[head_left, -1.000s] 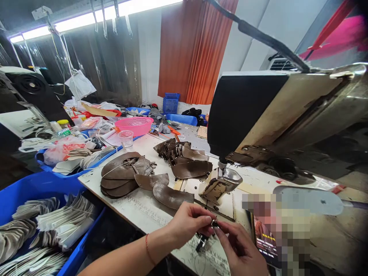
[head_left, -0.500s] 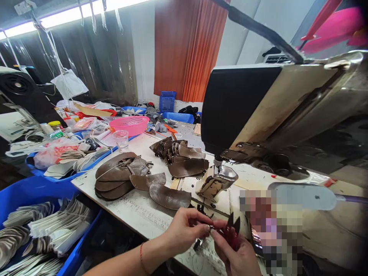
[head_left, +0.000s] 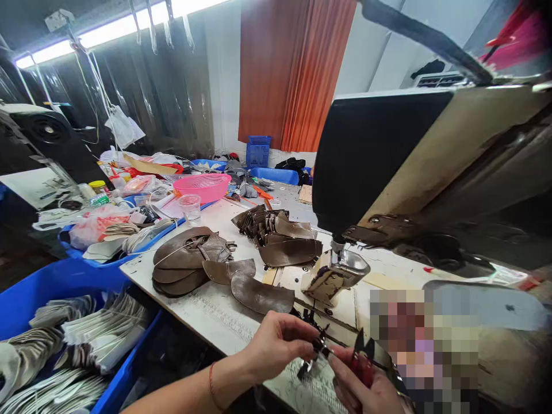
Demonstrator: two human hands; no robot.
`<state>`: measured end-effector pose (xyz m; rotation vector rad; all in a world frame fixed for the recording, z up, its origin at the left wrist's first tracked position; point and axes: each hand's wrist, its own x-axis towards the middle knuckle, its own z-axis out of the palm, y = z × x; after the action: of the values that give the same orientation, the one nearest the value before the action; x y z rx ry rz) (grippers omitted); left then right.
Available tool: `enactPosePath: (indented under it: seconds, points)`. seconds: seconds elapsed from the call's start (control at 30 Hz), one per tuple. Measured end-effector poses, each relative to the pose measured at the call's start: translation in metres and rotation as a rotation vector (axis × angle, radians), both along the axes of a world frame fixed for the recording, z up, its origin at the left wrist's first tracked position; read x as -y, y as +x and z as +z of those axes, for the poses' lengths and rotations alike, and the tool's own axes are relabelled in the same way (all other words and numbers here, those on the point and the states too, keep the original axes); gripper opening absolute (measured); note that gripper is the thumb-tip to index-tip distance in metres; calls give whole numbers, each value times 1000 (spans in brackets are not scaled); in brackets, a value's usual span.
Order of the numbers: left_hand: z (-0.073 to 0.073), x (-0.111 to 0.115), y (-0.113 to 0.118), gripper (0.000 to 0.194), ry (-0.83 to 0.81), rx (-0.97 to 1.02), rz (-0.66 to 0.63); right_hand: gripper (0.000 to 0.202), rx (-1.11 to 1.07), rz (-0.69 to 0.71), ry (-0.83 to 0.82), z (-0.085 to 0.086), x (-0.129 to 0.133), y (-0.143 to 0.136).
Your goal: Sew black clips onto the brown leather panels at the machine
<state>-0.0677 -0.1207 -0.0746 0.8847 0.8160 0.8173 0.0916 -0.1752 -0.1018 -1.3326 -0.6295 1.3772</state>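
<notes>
2 bare hands, left hand and right hand. Left forearm bare too, wrist down to bottom frame edge. 1 bracelet on left wrist: red, thin, cord-like, single narrow band, sits just behind the hand, loops around the wrist; fine detail too small to read. Fingers slim, bare. Right wrist mostly cut by frame edge, wear there unclear.

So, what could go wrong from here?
The red-handled snips sit in the right hand with blades bared, close to the left hand; a slip might nick a finger. The small dark piece is held only by fingertips, so it could drop. The clear plastic cup might tip if bumped.
</notes>
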Motion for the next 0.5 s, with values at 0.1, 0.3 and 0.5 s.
enactPosePath:
  seconds: [0.1,0.3,0.5]
  points:
    - [3,-1,-1,32,11,9,-45,40,-54,-25,-5,6,0,-2]
    - [1,2,3,22,126,-137,3,42,19,-24,-10,0,0,-2]
    - [2,7,1,8,421,-384,38,46,215,-138,40,-3,3,-13]
